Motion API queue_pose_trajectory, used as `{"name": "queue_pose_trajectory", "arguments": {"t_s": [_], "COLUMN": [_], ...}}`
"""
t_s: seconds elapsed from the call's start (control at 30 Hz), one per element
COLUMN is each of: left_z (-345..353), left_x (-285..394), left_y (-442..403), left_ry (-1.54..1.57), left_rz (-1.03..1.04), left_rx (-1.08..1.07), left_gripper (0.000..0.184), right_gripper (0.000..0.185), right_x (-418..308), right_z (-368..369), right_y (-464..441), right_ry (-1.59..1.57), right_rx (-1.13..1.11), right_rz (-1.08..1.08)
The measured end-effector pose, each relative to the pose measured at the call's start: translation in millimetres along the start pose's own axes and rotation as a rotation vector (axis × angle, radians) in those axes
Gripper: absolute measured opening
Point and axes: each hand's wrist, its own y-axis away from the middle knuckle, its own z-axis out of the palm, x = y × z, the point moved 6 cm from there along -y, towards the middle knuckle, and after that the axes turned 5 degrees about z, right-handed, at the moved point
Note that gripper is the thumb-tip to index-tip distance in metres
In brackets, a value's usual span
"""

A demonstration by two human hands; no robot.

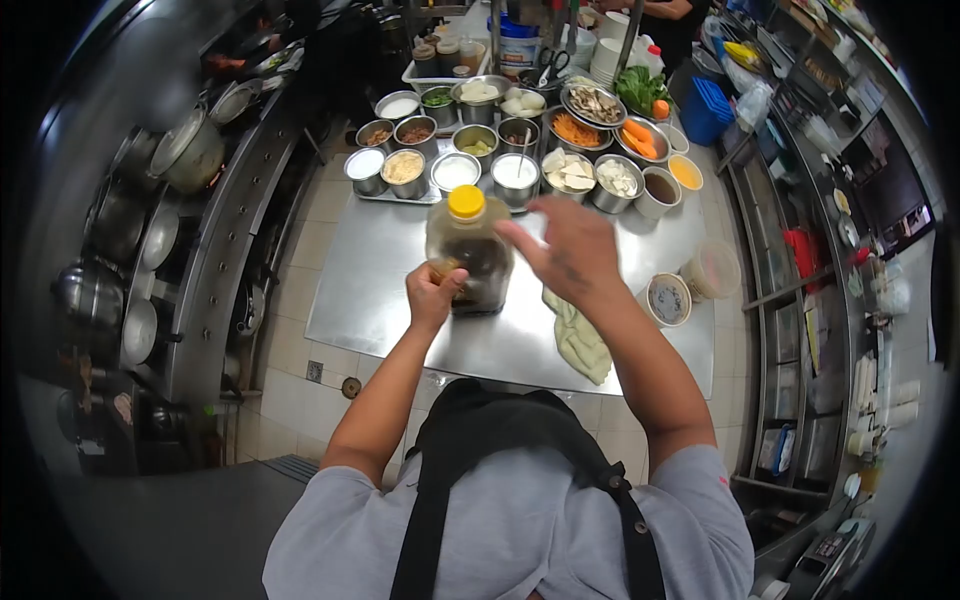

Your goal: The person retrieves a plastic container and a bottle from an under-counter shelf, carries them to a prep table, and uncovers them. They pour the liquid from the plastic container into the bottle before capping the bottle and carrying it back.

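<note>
A large clear jug with a yellow cap and dark contents stands upright on the steel table. My left hand is closed around the handle on the jug's left side. My right hand, blurred by motion, is raised just right of the jug with thumb and fingers apart, and nothing shows in it. Beneath my right forearm lies a pale green cloth. Right of that forearm are a tub with grey contents and a clear plastic container.
Several metal bowls of ingredients, including shredded carrot and white powder, line the table's far side. Pots stand on the left range. Shelving runs along the right. A person's arm shows at the top.
</note>
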Motion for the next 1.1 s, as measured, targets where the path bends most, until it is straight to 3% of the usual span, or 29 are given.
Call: {"name": "queue_pose_trajectory", "arguments": {"t_s": [0.03, 0.13, 0.23, 0.37, 0.4, 0.5, 0.63, 0.67, 0.77, 0.9, 0.93, 1.1], "left_z": [5.1, 12.2, 10.5, 11.7, 9.9, 7.8, 9.6, 12.0, 16.3, 21.8, 23.5, 31.4], "left_x": [3.9, 6.5, 14.9, 13.2, 8.5, -0.1, -12.5, -12.6, -15.1, -18.4, -15.9, -19.6], "left_y": [1.8, 1.0, -2.6, -12.1, -16.6, -26.3, -37.0, -36.9, -42.9, -50.6, -52.8, -59.9], "left_ry": [0.010, -0.050, -0.079, -0.018, -0.081, -0.028, 0.025, 0.044, 0.077, 0.144, 0.148, 0.201], "left_rz": [-0.018, -0.008, -0.039, -0.025, -0.019, -0.015, -0.061, -0.051, -0.056, -0.100, -0.084, -0.049], "left_rx": [-0.020, -0.065, -0.123, -0.145, -0.178, -0.200, -0.280, -0.289, -0.346, -0.422, -0.433, -0.470], "left_gripper": [0.047, 0.049, 0.051, 0.053, 0.052, 0.052, 0.053, 0.052, 0.048, 0.046, 0.046, 0.046], "right_gripper": [0.040, 0.052, 0.058, 0.049, 0.043, 0.037, 0.048, 0.043, 0.043, 0.027, 0.025, 0.031], "right_x": [-18.4, -36.5, -36.2, -35.9, -34.8, -34.7, -33.2, -33.7, -36.8, -37.2, -37.0, -42.3], "right_z": [8.4, 39.4, 49.2, 48.8, 51.9, 42.3, 35.0, 28.1, 35.3, 41.3, 44.2, 48.4], "right_y": [-14.1, -45.9, -54.0, -58.2, -59.5, -63.4, -66.3, -69.3, -80.8, -85.8, -85.6, -87.5], "right_ry": [0.037, 0.282, 0.275, 0.206, 0.242, 0.021, -0.088, -0.010, 0.490, 0.333, 0.368, 0.362], "right_rx": [-0.011, -0.369, -0.401, -0.448, -0.573, -0.634, -0.726, -0.614, -0.783, -0.673, -0.820, -0.931], "right_rz": [-0.084, 0.013, -0.097, -0.186, -0.125, -0.267, -0.455, -0.347, -0.017, -0.202, -0.162, -0.184]}}
